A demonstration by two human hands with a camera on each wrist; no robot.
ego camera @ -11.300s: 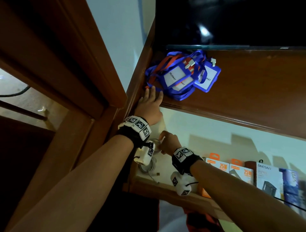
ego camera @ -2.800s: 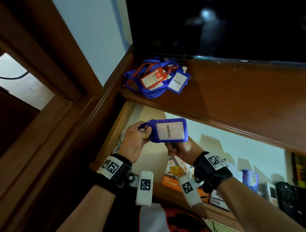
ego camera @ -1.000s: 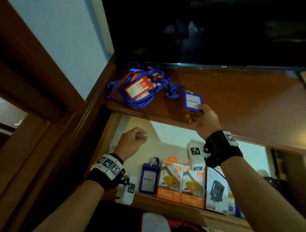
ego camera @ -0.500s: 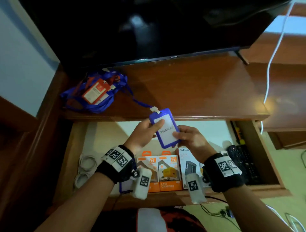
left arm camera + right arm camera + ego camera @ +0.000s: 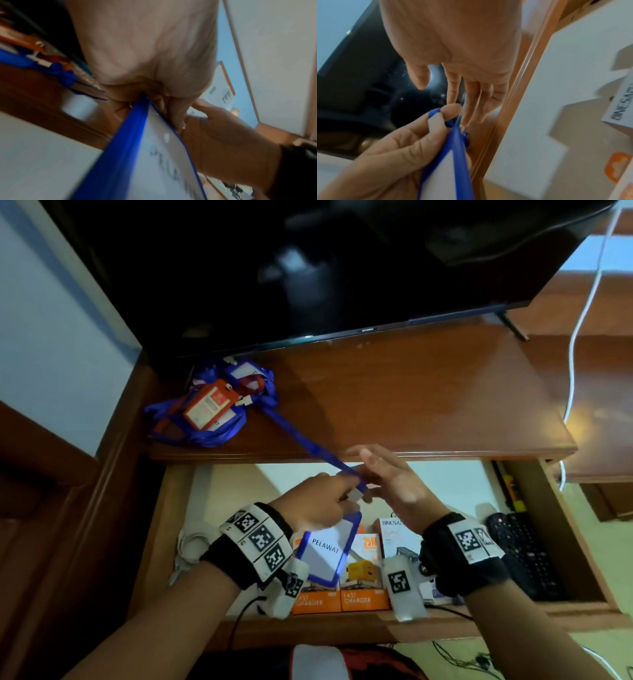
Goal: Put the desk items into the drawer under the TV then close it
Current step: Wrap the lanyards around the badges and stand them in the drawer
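Observation:
A blue badge holder [image 5: 323, 553] marked PELAWAT hangs over the open drawer [image 5: 164, 525]. My left hand [image 5: 339, 496] pinches its top at the white clip, which also shows in the right wrist view [image 5: 436, 123]. Its blue strap [image 5: 301, 440] runs taut up to the pile of lanyards and badges [image 5: 209, 409] at the desk's back left, under the TV [image 5: 308, 268]. My right hand [image 5: 376, 474] is beside the strap with straight fingers [image 5: 471, 102] and holds nothing.
In the drawer stand orange charger boxes [image 5: 363, 580], a white box [image 5: 399, 539], coiled white cables [image 5: 188, 546] at the left and a black remote-like device [image 5: 527, 556] at the right. A white cable [image 5: 579, 337] hangs down the desk's right side.
The right hand has let go of the badge holder and opened. The left hand has lowered the badge over the drawer, pulling its strap straight out of the pile.

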